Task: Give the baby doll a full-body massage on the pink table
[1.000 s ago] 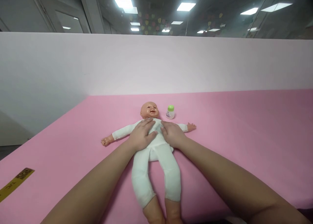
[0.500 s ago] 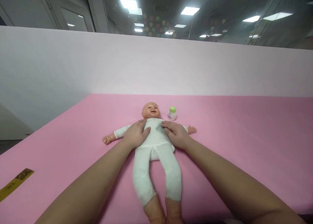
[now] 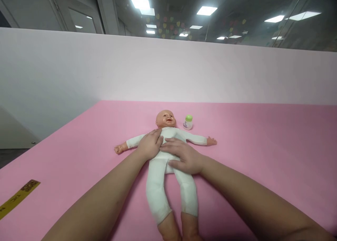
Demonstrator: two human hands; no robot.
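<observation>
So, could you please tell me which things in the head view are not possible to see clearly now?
- Feet of the doll: cut off by the bottom edge, head view.
- Part of its suit's front: head view, hidden under the left hand and right hand.
- Print on the jar: head view, too small.
- Near end of the yellow strip: head view, cut off by the left edge.

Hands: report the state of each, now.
Left hand: open, flat on the doll's chest, gripping nothing.
Right hand: open, fingers spread over its belly, gripping nothing.
</observation>
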